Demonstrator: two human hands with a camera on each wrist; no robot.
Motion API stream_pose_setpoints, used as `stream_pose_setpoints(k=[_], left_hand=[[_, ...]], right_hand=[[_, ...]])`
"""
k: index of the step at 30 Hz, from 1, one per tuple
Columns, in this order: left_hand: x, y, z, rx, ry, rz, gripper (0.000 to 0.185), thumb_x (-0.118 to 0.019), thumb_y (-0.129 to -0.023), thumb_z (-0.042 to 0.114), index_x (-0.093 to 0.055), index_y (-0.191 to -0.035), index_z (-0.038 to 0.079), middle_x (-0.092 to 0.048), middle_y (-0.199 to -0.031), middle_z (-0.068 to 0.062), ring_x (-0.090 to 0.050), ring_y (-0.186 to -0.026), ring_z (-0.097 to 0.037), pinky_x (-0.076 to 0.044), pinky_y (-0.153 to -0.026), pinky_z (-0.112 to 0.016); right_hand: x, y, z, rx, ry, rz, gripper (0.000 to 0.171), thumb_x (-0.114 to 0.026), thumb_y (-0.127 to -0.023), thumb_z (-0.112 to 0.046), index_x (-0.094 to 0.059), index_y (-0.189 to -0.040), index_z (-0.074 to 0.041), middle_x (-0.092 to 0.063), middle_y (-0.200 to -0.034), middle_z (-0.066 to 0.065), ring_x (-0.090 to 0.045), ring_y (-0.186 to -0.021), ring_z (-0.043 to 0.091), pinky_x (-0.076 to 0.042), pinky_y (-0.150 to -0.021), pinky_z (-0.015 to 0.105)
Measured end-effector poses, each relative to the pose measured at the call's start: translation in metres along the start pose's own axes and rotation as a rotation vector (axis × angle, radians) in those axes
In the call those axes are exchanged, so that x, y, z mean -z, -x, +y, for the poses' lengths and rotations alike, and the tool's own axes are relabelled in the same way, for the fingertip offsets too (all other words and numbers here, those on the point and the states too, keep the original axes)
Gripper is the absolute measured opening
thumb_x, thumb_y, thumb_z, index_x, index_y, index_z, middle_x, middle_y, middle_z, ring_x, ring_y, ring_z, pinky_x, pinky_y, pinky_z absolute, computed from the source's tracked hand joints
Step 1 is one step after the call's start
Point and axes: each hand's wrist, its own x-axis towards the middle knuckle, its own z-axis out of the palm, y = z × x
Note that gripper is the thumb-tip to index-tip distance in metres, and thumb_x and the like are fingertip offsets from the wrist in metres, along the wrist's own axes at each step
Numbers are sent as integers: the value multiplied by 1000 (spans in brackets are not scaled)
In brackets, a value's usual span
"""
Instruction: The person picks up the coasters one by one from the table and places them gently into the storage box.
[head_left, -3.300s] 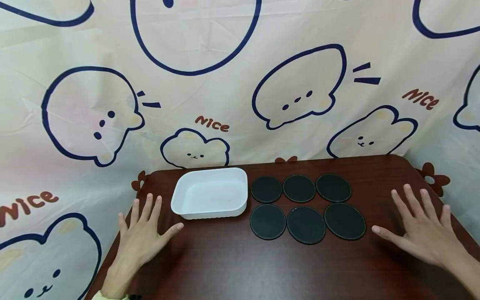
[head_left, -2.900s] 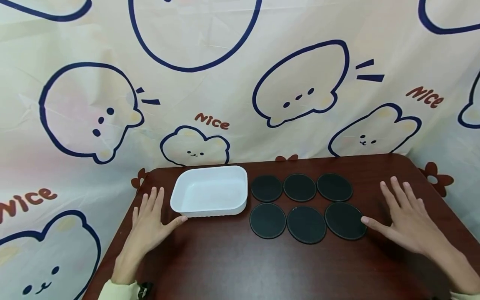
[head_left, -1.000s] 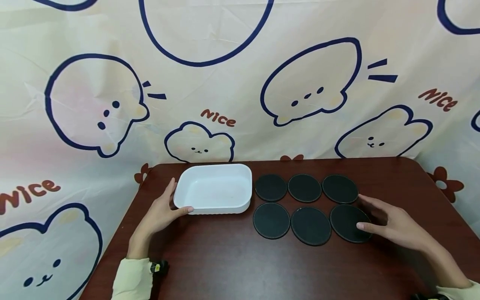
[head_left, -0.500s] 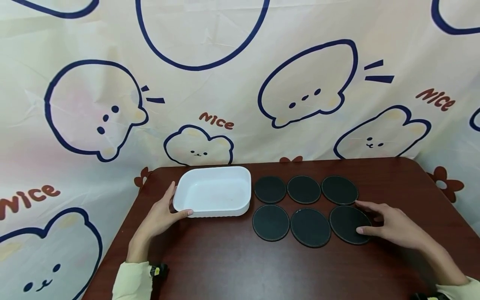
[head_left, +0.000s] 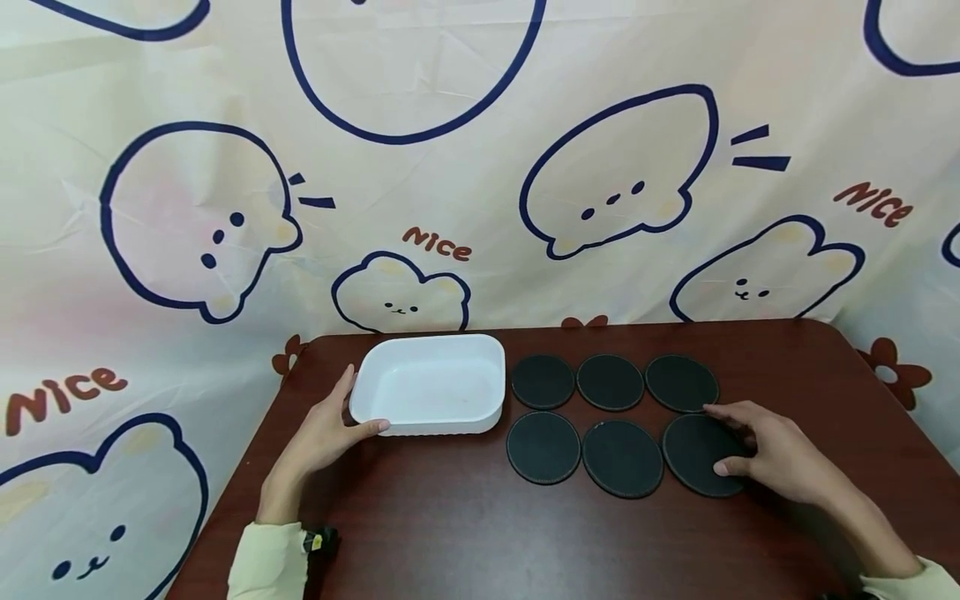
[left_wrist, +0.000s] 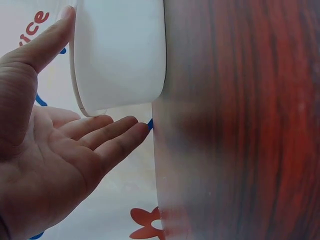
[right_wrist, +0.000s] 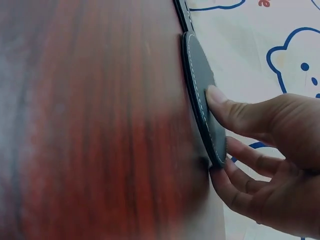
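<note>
1. Where the right hand [head_left: 780, 454] meets it, a round black stitched-edge coaster [head_left: 701, 457] is pinched at its outer edge, thumb on top and fingers [right_wrist: 240, 192] curled beneath; that edge is lifted slightly off the dark red-brown wooden table [head_left: 465, 533].
2. Just beyond this grip lies another round black coaster [head_left: 681, 382], and four more round black coasters [head_left: 621, 458] continue the two rows away from the hand.
3. Past those, the white rectangular plastic tray [head_left: 429, 396] sits on the table.
4. The left hand [head_left: 322, 433] touches the tray's near outer corner, with straight fingers [left_wrist: 107, 132] along its side and thumb against the front wall.
5. Behind the table hangs a cream cartoon-bear curtain [head_left: 225, 208].
</note>
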Motion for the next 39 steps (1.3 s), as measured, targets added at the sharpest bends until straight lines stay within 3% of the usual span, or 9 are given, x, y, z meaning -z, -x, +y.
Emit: stream_pose_setpoints(k=[6, 11, 19, 24, 31, 39], left_hand=[[-2, -2, 0, 18, 21, -6, 125, -83, -90, 55, -6, -172, 2, -22, -175, -30, -38, -155, -53, -42, -119, -66], [-3, -2, -1, 24, 45, 5, 121, -84, -91, 53, -10, -172, 1, -29, -172, -31, -44, -152, -52, -45, -118, -64], [-5, -1, -5, -5, 90, 32, 111, -85, -91, 50, -22, -172, 7, -45, -165, -28, -57, -143, -46, -50, -114, -62], [-8, -1, -8, -11, 143, 47, 108, -87, -91, 45, -24, -171, 10, -48, -164, -25, -60, -141, -43, -53, -112, -57], [-11, 1, -8, 7, 283, 56, 105, -89, -90, 39, -26, -170, 11, -46, -167, -22, -60, -142, -42, -55, -110, -52], [-11, 3, -9, -13, 343, 55, 102, -88, -92, 30, -26, -170, 10, -42, -169, -21, -60, -141, -42, -59, -107, -43]], right_hand=[[4, -1, -1, -50, 24, 4, 78, -98, -77, -26, -66, -143, 1, -66, -126, 22, -69, -110, 40, -61, -85, 52], [7, -2, 0, -62, 7, -15, 75, -97, -78, -26, -66, -141, 0, -68, -127, 26, -72, -110, 42, -61, -84, 53], [12, 1, 1, -83, -29, -39, 62, -90, -86, -20, -66, -140, -2, -78, -117, 17, -75, -97, 27, -57, -70, 26], [16, 1, 4, -90, -51, -54, 54, -86, -90, -17, -66, -138, -4, -77, -118, 18, -77, -99, 31, -63, -71, 36], [19, 1, 9, -98, -125, -80, 51, -83, -93, -16, -65, -139, -3, -76, -112, 11, -74, -89, 13, -59, -67, 25], [21, 4, 14, -129, -297, -108, 52, -77, -100, -13, -58, -146, 3, -75, -120, 19, -74, -87, 12, -62, -68, 29]])
